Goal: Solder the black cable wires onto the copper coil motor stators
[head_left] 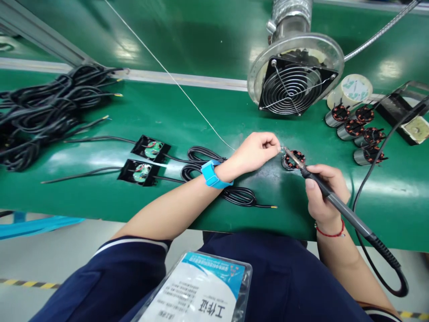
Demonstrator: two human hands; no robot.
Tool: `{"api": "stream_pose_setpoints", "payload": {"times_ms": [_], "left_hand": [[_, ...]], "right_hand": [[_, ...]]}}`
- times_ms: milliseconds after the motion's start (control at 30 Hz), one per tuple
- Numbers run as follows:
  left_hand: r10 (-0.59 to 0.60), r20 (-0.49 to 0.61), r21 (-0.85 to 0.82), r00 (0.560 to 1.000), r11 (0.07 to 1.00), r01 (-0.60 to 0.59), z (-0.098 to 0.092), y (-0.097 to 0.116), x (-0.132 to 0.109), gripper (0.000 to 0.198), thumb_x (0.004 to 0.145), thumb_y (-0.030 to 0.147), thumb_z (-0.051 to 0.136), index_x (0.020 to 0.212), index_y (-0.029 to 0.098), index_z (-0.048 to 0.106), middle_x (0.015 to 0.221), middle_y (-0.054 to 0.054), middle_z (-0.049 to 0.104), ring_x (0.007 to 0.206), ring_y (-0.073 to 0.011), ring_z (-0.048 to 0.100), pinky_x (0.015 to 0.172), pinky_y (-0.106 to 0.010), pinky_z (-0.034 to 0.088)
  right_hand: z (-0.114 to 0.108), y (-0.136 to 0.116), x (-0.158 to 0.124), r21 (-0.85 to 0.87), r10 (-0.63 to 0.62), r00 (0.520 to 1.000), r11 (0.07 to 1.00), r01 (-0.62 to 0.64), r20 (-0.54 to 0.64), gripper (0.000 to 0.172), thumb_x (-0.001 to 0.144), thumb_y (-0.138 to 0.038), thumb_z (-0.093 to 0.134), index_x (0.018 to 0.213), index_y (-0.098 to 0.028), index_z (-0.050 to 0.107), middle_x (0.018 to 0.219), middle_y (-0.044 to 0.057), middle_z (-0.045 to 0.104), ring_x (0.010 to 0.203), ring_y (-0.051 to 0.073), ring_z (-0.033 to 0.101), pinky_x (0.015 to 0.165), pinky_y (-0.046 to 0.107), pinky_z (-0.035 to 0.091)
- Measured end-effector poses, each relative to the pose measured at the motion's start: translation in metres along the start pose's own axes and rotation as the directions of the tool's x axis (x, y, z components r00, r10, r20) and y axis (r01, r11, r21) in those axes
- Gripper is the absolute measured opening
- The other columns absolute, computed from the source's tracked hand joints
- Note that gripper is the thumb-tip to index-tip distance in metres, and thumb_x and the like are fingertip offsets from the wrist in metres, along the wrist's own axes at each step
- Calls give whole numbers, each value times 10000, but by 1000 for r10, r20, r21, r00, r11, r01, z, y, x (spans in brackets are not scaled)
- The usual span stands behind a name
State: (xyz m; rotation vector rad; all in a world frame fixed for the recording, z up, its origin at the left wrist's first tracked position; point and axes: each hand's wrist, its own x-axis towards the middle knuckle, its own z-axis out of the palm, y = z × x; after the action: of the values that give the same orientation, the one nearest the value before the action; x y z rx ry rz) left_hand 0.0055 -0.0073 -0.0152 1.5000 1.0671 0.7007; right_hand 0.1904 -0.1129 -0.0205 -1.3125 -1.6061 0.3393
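My right hand (326, 194) grips a soldering iron (350, 215) by its dark handle, the tip pointing up and left. Beneath that tip a small motor stator (300, 156) with copper windings stands on the green bench. My left hand (256, 152) is closed in a pinch on thin solder wire (181, 86), its end close to the iron's tip. Whether solder, tip and stator touch I cannot tell. The wire runs from the upper left down behind my left wrist, which wears a blue strap (212, 174).
A round fume hood with a fan (291, 91) hangs above the stator. Several more stators (350, 129), a tape roll (355, 89) and an iron stand (398, 109) are at right. Two black housings with circuit boards (142, 172) and bundled black cables (67, 103) lie left.
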Motion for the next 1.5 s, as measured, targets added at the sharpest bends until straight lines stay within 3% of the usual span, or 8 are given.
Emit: {"api": "stream_pose_setpoints", "payload": {"times_ms": [433, 600, 867, 1133, 1333, 1500], "left_hand": [[20, -5, 5, 1000, 1000, -20, 0, -2, 2, 80, 768, 130, 564, 695, 134, 595, 602, 58, 470, 578, -67, 392, 584, -221, 325], [29, 11, 11, 1000, 1000, -29, 0, -3, 3, 80, 768, 129, 564, 693, 137, 591, 609, 56, 485, 581, -67, 401, 590, -221, 332], [47, -2, -5, 999, 999, -47, -1, -4, 3, 82, 766, 116, 561, 692, 135, 591, 599, 60, 473, 571, -67, 392, 569, -222, 319], [50, -6, -7, 999, 999, -50, 0, -5, 3, 80, 770, 125, 573, 694, 141, 593, 602, 58, 489, 577, -72, 406, 575, -228, 326], [40, -16, -2, 999, 999, -40, 0, -3, 3, 93, 771, 109, 568, 687, 140, 592, 590, 62, 484, 571, -71, 398, 571, -230, 317], [41, -4, -11, 999, 999, -41, 0, -3, 4, 78, 773, 125, 577, 700, 139, 600, 597, 61, 498, 572, -72, 405, 571, -231, 319]], "right_hand": [[0, 1, -1, 25, 2, 1000, 1000, -2, 26, 177, 917, -305, 635, 1087, -260, 654, 871, 7, 685, 577, 116, 561, 547, 271, 492], [-1, 1, -2, 32, 31, 999, 999, -30, -26, 198, 914, -313, 639, 1104, -259, 651, 876, 13, 687, 566, 120, 581, 574, 289, 509], [1, 1, 0, 36, -43, 999, 998, 43, -3, 193, 904, -274, 650, 1095, -248, 666, 882, 5, 706, 587, 115, 594, 561, 262, 504], [3, 10, -5, 15, 6, 997, 1000, -5, -79, 311, 896, -307, 685, 1203, -279, 643, 1040, 55, 730, 830, 212, 730, 759, 371, 604], [4, 1, 8, 85, 57, 998, 995, -57, 6, 470, 960, -320, 623, 1414, -311, 503, 1111, 41, 739, 823, 199, 750, 723, 359, 636], [-2, -20, 36, -43, 100, 988, 994, -96, 121, 329, 994, -288, 549, 1321, -319, 534, 972, 11, 753, 898, 196, 739, 863, 388, 605]]}}
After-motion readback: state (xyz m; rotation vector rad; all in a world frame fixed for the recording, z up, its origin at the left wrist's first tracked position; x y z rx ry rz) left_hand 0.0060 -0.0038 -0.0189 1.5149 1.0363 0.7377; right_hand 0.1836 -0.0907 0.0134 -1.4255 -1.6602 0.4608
